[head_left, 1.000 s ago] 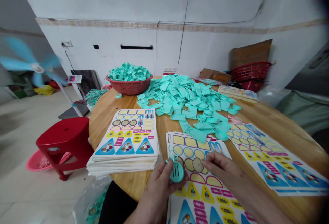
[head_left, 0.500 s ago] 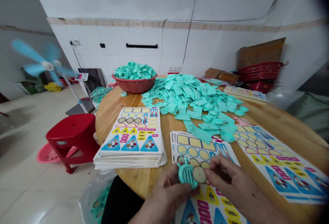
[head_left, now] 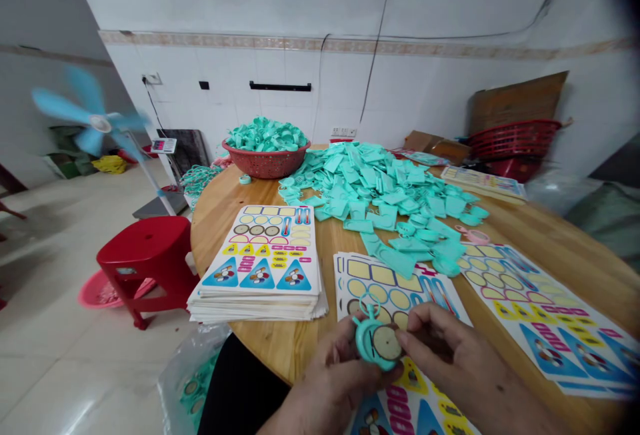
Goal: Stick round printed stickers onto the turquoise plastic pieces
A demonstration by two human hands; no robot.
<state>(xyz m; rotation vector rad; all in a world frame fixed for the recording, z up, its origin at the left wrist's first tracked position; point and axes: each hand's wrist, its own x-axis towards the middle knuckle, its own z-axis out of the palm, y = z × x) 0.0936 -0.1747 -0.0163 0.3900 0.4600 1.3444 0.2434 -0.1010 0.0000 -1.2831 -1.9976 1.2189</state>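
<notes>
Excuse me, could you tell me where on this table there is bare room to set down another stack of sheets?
Bare wood shows left of the sticker stack, by the table edge, and right of the teal tags, above the loose sheets. The middle is crowded with tags.

Fan blades [head_left: 93, 115], blurred by motion. Digits on the scale display [head_left: 164, 145], too small to read. Lower part of the sticker sheet [head_left: 380, 282], hidden behind the left hand [head_left: 335, 382] and right hand [head_left: 450, 355] and cut off by the bottom edge. Teal round tag [head_left: 373, 342], partly covered by both hands. Clear plastic bag [head_left: 187, 382], cut off below, contents only partly visible.
</notes>
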